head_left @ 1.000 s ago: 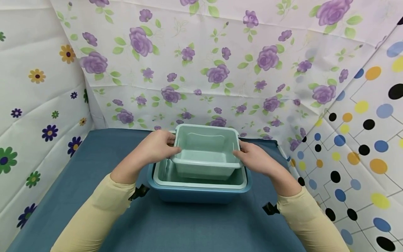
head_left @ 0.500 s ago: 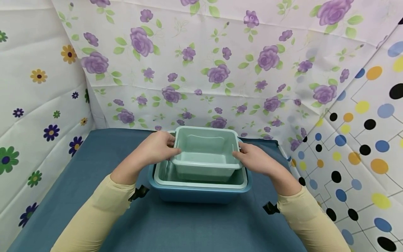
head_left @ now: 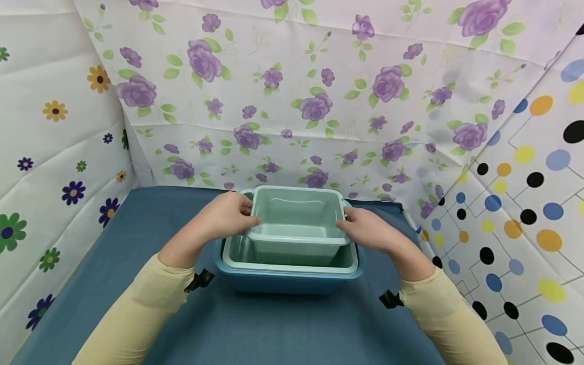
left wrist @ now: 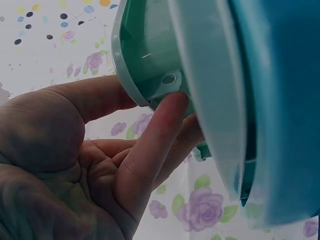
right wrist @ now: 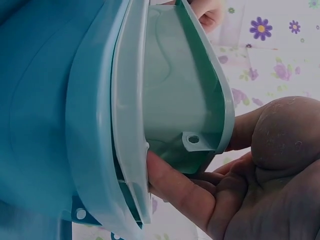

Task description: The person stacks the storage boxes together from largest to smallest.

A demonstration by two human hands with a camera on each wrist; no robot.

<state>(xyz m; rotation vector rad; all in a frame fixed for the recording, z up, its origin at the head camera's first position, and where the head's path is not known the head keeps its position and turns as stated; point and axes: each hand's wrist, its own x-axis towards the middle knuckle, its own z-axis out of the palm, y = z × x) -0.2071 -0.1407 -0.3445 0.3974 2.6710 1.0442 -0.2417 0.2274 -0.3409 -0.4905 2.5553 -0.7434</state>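
Observation:
Both hands grip the short ends of a small light-green plastic bin, thumbs over the rim. My left hand holds its left end and my right hand its right end. The small bin's lower part sits within a larger pale-green bin, its rim above that bin's rim. That larger bin is nested in a blue bin standing on the table. In the left wrist view, fingers curl beneath the small bin's rim, by a tab with a hole. The right wrist view has a fingertip touching the larger bin's rim.
Blue cloth covers the table. A floral curtain rises right behind the bins. A flower-print sheet borders the left side and a dotted sheet the right.
The small bin has sunk slightly into the larger pale-green bin, both hands moving down with it. The larger bin and the blue bin have stayed in place.

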